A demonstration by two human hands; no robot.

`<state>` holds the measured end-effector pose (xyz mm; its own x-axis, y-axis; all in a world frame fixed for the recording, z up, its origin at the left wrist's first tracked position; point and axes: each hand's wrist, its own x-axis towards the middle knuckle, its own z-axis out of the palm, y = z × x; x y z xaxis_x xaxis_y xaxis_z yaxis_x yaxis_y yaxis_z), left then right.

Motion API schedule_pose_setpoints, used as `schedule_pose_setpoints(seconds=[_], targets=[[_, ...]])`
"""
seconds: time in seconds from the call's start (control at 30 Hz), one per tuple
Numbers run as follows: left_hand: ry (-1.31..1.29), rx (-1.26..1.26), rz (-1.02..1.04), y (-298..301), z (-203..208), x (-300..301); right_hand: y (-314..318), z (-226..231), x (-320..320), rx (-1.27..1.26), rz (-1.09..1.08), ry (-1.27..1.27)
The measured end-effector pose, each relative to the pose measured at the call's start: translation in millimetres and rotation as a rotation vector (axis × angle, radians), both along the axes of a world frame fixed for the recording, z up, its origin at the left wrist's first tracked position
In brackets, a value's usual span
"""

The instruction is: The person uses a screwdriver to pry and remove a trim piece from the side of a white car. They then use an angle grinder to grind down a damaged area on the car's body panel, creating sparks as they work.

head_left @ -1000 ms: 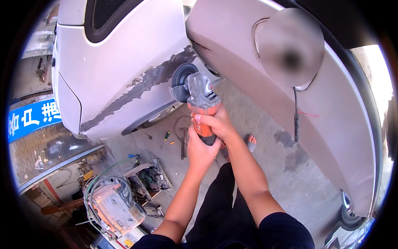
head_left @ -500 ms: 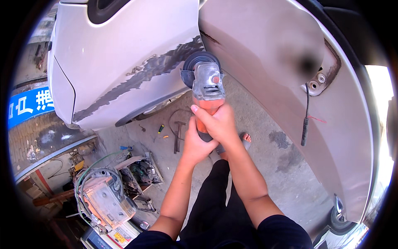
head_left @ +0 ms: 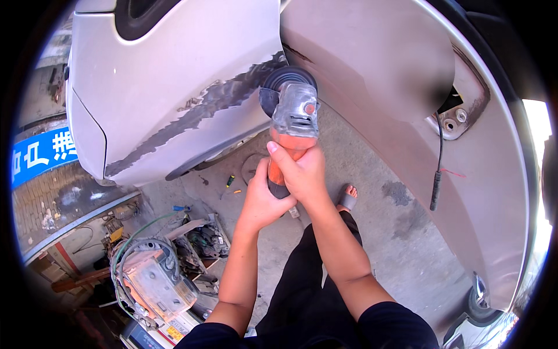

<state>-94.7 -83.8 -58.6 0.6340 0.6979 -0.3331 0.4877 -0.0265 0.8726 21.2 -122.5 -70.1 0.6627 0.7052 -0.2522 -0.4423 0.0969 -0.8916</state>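
Both hands are wrapped round an orange angle grinder [head_left: 295, 119] with a scuffed, wrapped head. My right hand [head_left: 303, 174] grips the body just behind the head, its thumb along the top. Behind and left of it, my left hand [head_left: 260, 200] closes round the dark rear end. A dark round disc [head_left: 293, 74] sits at the far end of the tool, by the edge of a silver car panel [head_left: 157, 81]. Leftward from the disc runs a ragged strip of dark stripped surface [head_left: 200, 113]. Whether the disc touches the panel I cannot tell.
An open pale car door [head_left: 401, 134] stands on the right, with a dangling cable [head_left: 436, 186]. At lower left are a dusty machine with coiled hoses [head_left: 160, 285] and a box of tools [head_left: 203, 238]. A screwdriver [head_left: 231, 181] lies on the concrete floor [head_left: 389, 238].
The grinder and both hands have moved slightly right and away from me along the panel's edge. One foot shows more fully now. Both hands keep their grip.
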Motion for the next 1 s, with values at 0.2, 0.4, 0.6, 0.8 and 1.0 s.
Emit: schedule_pose_setpoints(seconds=[0.2,0.4,0.6,0.8,1.0], targets=[[0.089,0.055,-0.052,6,10,1,4,-3,-5,0.035,-0.099,0.073],[0.244,0.12,-0.057,7,30,0,6,-4,-10,0.132,-0.073,0.267],[0.312,0.174,-0.075,9,43,3,7,-1,-12,0.166,-0.068,0.356],[0.376,0.142,-0.048,0,40,2,4,-6,-12,0.155,-0.051,0.398],[0.376,0.125,-0.015,-10,35,-5,-4,-15,-21,0.132,-0.01,0.424]])
